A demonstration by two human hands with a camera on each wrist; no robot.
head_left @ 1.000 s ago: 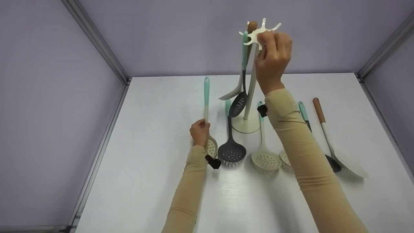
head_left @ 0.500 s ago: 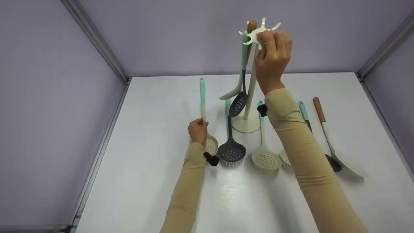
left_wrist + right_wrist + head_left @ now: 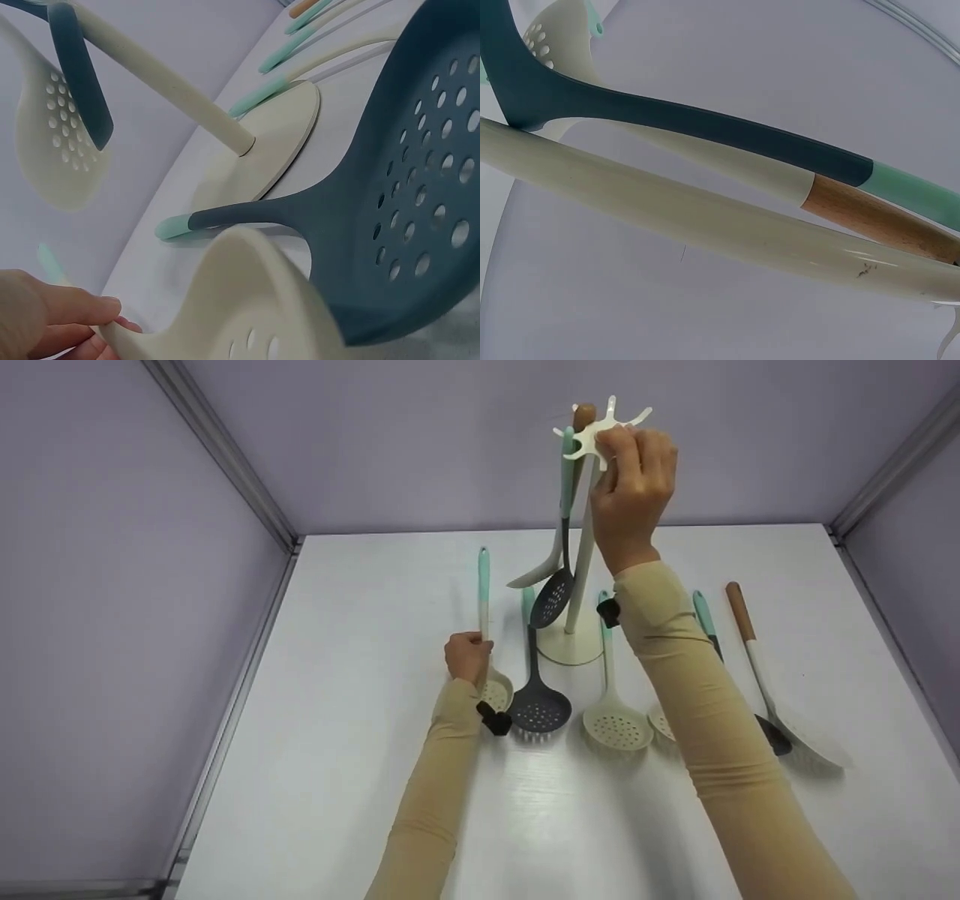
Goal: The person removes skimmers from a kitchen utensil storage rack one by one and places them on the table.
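Note:
A cream utensil stand [image 3: 571,643] with a star-shaped hook top [image 3: 600,433] rises at the table's middle back. My right hand [image 3: 631,495] grips that top. From the hooks hang a dark slotted spoon [image 3: 553,597] and a cream spatula [image 3: 537,573] with a wooden handle. My left hand [image 3: 467,655] grips the lower handle of a cream slotted ladle [image 3: 483,600] with a mint handle, tilted up off the table; its bowl [image 3: 247,315] fills the left wrist view. The right wrist view shows the stand's pole [image 3: 705,217] and the hanging handles only.
On the white table [image 3: 360,780] lie a dark slotted ladle [image 3: 537,706], a cream skimmer [image 3: 616,726], a mint-handled utensil [image 3: 705,619] partly under my right arm, and a wooden-handled cream turner [image 3: 780,697]. Lilac walls enclose the table on three sides.
The ladle in my left hand has shifted slightly right and stands more upright; the hand edged right and back with it. My right hand stays on the stand's top.

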